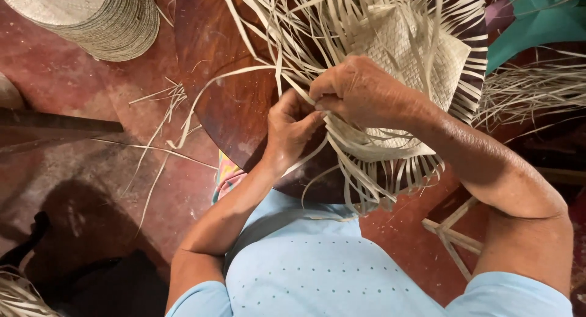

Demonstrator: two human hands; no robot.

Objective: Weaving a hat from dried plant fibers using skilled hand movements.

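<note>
Two hands meet at the near edge of a half-woven straw mat [415, 54] in the head view, the only view supplied. The mat lies on a round dark wooden table [226, 103], its woven patch on the far right side and its loose strips [366, 176] fanning out toward the person and over the table rim.

Left hand [290, 131]: fingers curled closed, pinching one or more strips at the woven edge. The exact strip count under the fingers cannot be told.

Right hand [360, 91]: fingers folded down over the same spot, thumb and forefinger pressed onto strips just beside the left fingertips. Both hands touch each other at that point.

Key relation: the working edge lies directly under the right hand and just right of the left fingertips. The gripped strips run with their long axis from the woven patch down toward the person's body. The right hand sits nearer the woven patch; the left hand sits nearer the free strip ends.

Surroundings: a stack of finished woven pieces [104, 18] rests on the red floor [73, 109] at upper left, well apart from the hands. Stray strips [165, 109] lie on the floor beside the table.
</note>
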